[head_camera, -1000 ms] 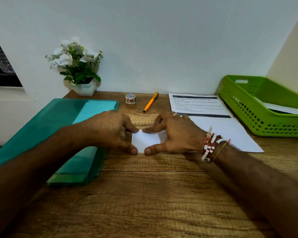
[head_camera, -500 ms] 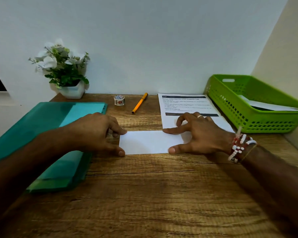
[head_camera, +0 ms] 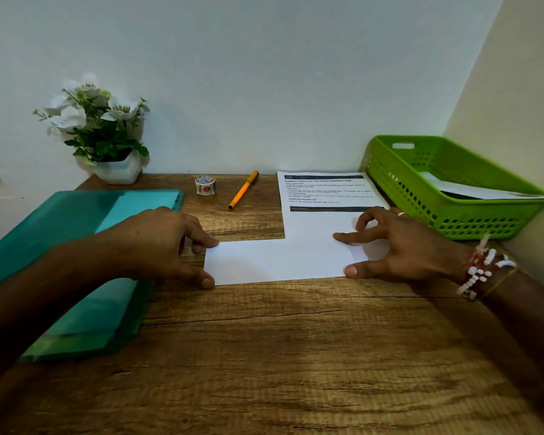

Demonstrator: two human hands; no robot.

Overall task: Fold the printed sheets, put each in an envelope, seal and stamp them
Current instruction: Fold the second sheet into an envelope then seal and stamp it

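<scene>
Centrally, folded sheet lies flat on desk; left hand and right hand both released, grasping nothing, thumb and forefinger tips pressing its ends.

Folded sheet, printed sheet, stamp roll.
Folded sheet: blank white strip, flat, long side L–R, mid desk, R end over printed sheet's near part. Printed sheet: unfolded, text up, back-R. Stamp roll: small, at back, apart from both.
</scene>
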